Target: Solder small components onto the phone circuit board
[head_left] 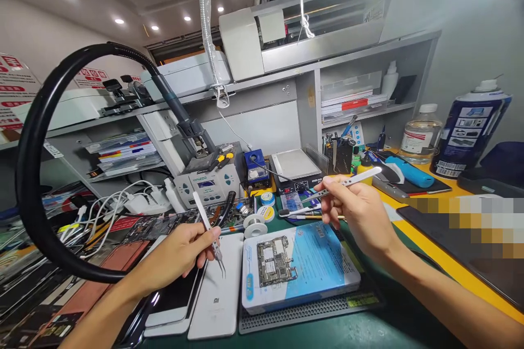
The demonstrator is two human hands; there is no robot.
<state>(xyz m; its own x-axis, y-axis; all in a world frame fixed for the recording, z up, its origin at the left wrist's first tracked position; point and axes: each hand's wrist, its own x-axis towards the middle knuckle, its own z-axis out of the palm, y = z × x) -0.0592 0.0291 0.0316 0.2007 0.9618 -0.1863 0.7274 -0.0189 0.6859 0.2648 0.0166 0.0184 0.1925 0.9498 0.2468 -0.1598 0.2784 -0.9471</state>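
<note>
My left hand is closed around a pair of tweezers, whose bent tips point down over a white phone back with a "mi" logo. My right hand grips a second pair of tweezers, tips toward the left, above the bench's middle. Between the two hands, a phone circuit board lies on a blue and white box. Under the box is a grey textured mat. Neither pair of tweezers touches the board.
A solder spool stands behind the box. Further back are a hot-air station and a small silver plate heater. A thick black hose loops at the left, near stacked phone parts. A spray can and a clear bottle stand right.
</note>
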